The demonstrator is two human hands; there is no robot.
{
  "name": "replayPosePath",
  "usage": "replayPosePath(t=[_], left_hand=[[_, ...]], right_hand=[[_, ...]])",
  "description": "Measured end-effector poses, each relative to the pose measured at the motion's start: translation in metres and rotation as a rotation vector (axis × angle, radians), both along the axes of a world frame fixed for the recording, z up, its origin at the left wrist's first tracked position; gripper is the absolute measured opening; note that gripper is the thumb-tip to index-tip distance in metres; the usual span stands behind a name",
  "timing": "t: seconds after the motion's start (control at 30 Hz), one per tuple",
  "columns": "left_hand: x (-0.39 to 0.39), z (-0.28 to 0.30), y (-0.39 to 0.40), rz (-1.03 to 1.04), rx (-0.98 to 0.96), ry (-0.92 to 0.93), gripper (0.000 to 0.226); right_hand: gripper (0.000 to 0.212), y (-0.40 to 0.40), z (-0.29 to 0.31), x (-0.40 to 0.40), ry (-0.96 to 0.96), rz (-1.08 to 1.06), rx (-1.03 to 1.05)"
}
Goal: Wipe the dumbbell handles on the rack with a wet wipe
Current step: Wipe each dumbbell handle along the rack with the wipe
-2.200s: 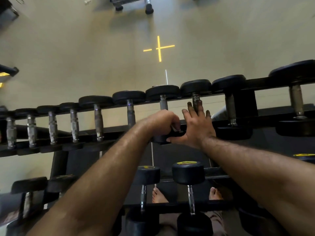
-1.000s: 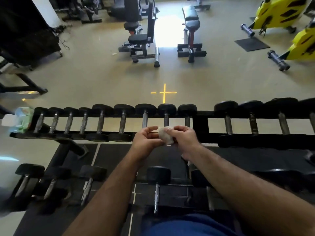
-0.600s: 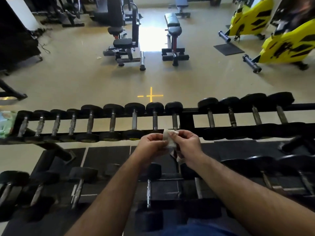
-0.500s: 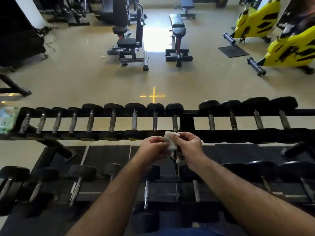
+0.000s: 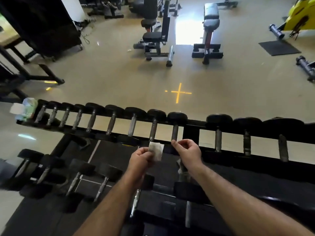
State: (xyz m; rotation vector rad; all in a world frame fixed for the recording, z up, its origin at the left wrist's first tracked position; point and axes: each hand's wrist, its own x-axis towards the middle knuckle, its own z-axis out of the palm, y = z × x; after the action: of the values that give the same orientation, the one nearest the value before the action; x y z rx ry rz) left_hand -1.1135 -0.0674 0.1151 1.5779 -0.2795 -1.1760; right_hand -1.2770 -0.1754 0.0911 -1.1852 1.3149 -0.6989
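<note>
Left hand [image 5: 140, 158]: grip pinched a small white folded wet wipe [image 5: 155, 150] above the black steel dumbbell rack [image 5: 190, 132]. Right hand [image 5: 187, 150]: fingers curled, apparently holding nothing, beside a grey knurled dumbbell handle [image 5: 174, 132].

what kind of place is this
Almost certainly a gym: a long rack of black dumbbells runs across the foreground, with weight benches and a yellow exercise machine on the open floor beyond.
</note>
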Motion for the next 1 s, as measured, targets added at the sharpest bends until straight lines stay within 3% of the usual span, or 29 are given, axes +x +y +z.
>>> replayPosePath(t=[0.13, 0.27, 0.37, 0.53, 0.63, 1.0], left_hand=[[0.014, -0.016, -0.021, 0.101, 0.05, -0.057, 0.013], [0.038, -0.029, -0.05, 0.156, 0.051, -0.218, 0.014], [0.058, -0.034, -0.071, 0.135, 0.034, -0.29, 0.014], [0.105, -0.065, -0.101, -0.019, 0.089, -0.522, 0.011], [0.124, -0.077, -0.117, -0.142, 0.088, -0.736, 0.024], [0.161, -0.136, -0.201, -0.7, -0.198, -1.566, 0.028]], right_hand=[[0.031, -0.03, -0.03, 0.017, 0.257, 0.15, -0.155], [0.073, -0.056, -0.067, 0.043, 0.524, 0.332, -0.275], [0.111, -0.069, -0.083, 0.065, 0.683, 0.369, -0.2], [0.154, -0.087, -0.1, 0.102, 0.848, 0.387, -0.098], [0.178, -0.091, -0.11, 0.112, 0.937, 0.496, -0.091], [0.187, -0.087, -0.121, 0.12, 1.013, 0.442, -0.246]])
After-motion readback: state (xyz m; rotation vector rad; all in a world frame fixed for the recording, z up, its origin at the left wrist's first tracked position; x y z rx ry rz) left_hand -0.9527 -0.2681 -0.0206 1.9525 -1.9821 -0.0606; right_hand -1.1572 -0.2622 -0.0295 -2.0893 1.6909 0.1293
